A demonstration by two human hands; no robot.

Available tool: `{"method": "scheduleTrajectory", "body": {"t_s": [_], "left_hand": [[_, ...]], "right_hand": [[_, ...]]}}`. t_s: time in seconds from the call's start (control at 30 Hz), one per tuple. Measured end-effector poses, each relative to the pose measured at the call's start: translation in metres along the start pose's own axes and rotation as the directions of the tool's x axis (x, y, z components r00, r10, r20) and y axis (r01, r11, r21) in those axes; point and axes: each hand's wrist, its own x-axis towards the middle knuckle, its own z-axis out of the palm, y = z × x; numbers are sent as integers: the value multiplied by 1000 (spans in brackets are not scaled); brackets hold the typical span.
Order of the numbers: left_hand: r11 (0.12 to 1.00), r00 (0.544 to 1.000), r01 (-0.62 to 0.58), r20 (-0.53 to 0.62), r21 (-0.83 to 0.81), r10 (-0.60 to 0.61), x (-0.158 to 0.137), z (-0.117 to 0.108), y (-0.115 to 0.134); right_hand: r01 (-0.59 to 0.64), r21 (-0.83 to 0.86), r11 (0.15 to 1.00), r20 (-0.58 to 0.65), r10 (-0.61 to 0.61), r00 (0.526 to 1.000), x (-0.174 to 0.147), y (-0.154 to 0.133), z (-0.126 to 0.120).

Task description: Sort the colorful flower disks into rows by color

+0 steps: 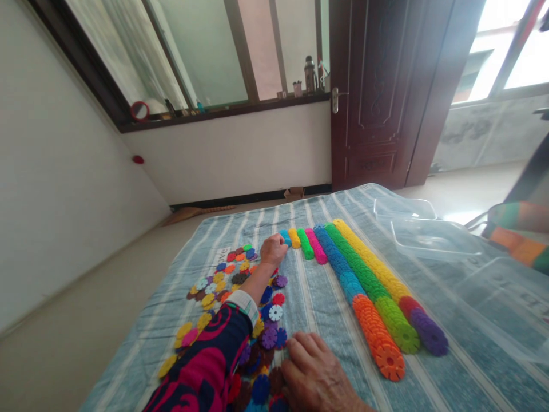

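Note:
My left hand (273, 250) reaches to the far end of the bed. Its fingers are closed on a short stack of light blue slotted discs (285, 237). Beside that stack lie short rows of orange-yellow discs (294, 238), green discs (306, 243) and pink discs (318, 246). My right hand (315, 372) rests on the sheet by the near right edge of a loose pile of mixed discs (269, 337). Its fingers lie loosely bent, touching the edge of the pile, and nothing shows in them. My left forearm covers part of the pile.
Long disc rows lie to the right: blue and orange (338, 264), green (364, 274), yellow and purple (377, 263). Clear plastic containers (435, 237) sit along the bed's right side. A striped sheet (171, 303) covers the bed. Beyond are a door (381, 91) and a windowsill (223, 114).

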Motion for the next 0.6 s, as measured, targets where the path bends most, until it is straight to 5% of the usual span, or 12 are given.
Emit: {"method": "scheduleTrajectory", "body": {"t_s": [0.27, 0.47, 0.6], "left_hand": [[995, 996, -89, 19, -40, 90, -30, -34, -28], [980, 976, -172, 119, -101, 184, -92, -87, -78], [988, 962, -94, 246, -122, 122, -142, -120, -109]], "right_hand": [[-93, 106, 990, 244, 64, 968, 1, -6, -26], [-128, 149, 980, 353, 68, 933, 0, -6, -40], [-128, 141, 982, 382, 65, 922, -1, -6, -41]]}}
